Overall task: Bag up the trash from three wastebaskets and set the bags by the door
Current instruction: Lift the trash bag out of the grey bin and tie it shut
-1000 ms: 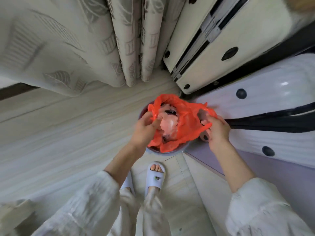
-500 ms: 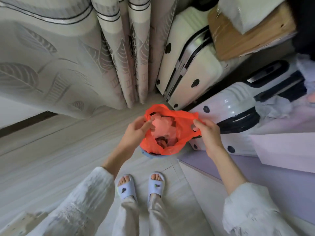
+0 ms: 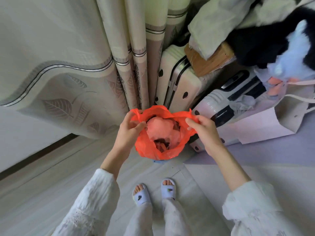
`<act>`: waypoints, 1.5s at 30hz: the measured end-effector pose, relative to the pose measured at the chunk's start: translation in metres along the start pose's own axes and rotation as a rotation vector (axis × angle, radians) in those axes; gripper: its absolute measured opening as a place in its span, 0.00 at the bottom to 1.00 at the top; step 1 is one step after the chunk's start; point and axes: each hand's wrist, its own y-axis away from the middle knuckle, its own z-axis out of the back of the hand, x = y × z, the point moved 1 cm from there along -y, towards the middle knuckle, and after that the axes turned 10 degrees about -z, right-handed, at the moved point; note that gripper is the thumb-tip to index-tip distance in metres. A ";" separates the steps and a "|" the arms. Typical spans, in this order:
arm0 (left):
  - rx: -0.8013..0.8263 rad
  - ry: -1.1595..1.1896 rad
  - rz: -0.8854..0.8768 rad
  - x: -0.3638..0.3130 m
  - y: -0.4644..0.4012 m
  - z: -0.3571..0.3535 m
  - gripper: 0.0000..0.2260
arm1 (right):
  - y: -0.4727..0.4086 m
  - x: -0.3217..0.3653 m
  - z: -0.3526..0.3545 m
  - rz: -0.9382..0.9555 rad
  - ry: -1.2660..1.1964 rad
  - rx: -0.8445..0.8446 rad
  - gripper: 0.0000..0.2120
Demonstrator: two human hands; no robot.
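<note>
The orange bag (image 3: 158,150) hides nearly all of the wastebasket (image 3: 157,161); its contents blur together. The frame's right edge cuts off the piled clothes (image 3: 265,40).

— What are the hands doing?

— The left hand (image 3: 128,129) pinches the near-left rim of an orange plastic bag (image 3: 153,150); the right hand (image 3: 203,132) pinches the right rim, its fingers (image 3: 190,120) curled over the plastic. The bag's mouth is held open between them.

— Anything inside?

— Pale pink crumpled trash (image 3: 162,128) and some darker bits lower down.

— And around it?

— A sliver of blue wastebasket (image 3: 157,161) shows under the bag. Behind hang leaf-patterned curtains (image 3: 81,92); a cream suitcase (image 3: 179,82) and a white suitcase (image 3: 219,106) stand to the right, a cardboard box (image 3: 208,62) on top. Two feet in pale slippers (image 3: 154,191) stand on the floor (image 3: 42,176).
</note>
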 end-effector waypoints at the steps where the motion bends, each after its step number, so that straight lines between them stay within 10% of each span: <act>1: 0.005 -0.037 -0.006 -0.004 0.007 0.006 0.14 | 0.012 -0.002 0.000 0.010 0.024 0.022 0.05; 17: -0.003 -0.382 -0.102 -0.005 0.158 0.043 0.10 | 0.157 -0.082 0.023 0.102 0.083 0.049 0.03; 35: 0.340 -0.440 0.100 0.235 0.286 0.000 0.13 | 0.188 -0.390 0.009 -0.124 0.182 -0.062 0.06; 45: 0.252 -0.353 -0.120 0.339 0.250 -0.036 0.05 | 0.109 -0.470 -0.025 0.063 0.111 -0.390 0.09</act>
